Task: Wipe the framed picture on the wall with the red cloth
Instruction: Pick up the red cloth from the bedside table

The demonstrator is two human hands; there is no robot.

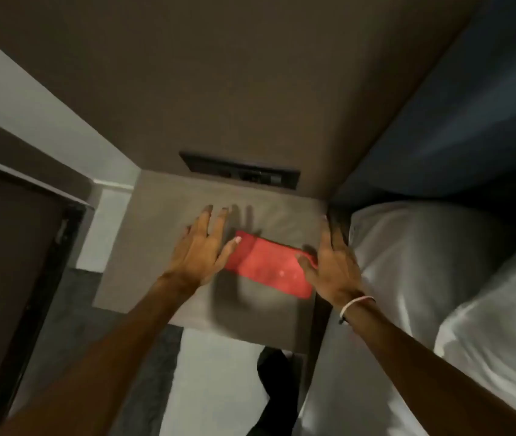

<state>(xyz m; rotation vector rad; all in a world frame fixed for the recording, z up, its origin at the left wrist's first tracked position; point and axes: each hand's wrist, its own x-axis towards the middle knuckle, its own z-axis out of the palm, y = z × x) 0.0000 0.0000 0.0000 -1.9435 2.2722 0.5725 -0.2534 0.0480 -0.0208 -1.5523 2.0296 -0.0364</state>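
A red cloth (269,267), folded into a flat rectangle, lies on the grey top of a bedside table (162,234). My left hand (201,250) hovers over the cloth's left end with fingers spread, the thumb touching or just above the cloth's corner. At the cloth's right end is my right hand (333,265), fingers apart, thumb resting on the cloth's edge. Neither hand grips the cloth. No framed picture is in view.
A dark switch panel (241,171) sits in the brown wall just behind the table. A bed with white pillows (423,262) and a dark headboard (470,121) is close on the right. A dark door frame (30,278) stands on the left.
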